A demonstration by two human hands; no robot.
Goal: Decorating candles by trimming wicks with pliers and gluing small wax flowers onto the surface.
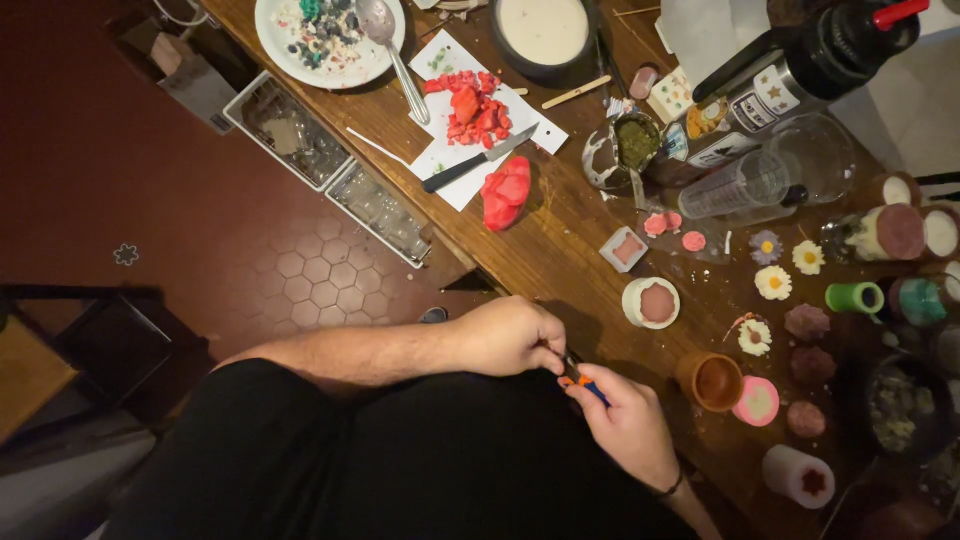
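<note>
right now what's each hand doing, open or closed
Left hand: closed, fingers pinching the end of a small orange and blue tool.
Right hand: closed around the same tool.

A wooden table [560, 250] bears a plate [290, 55], knife [478, 160] and flower candles [772, 282]

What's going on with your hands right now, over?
Both hands together at the table edge. Left hand and right hand each grip a small orange and blue tool. Clay pot and pink candle close beside the right hand.
</note>
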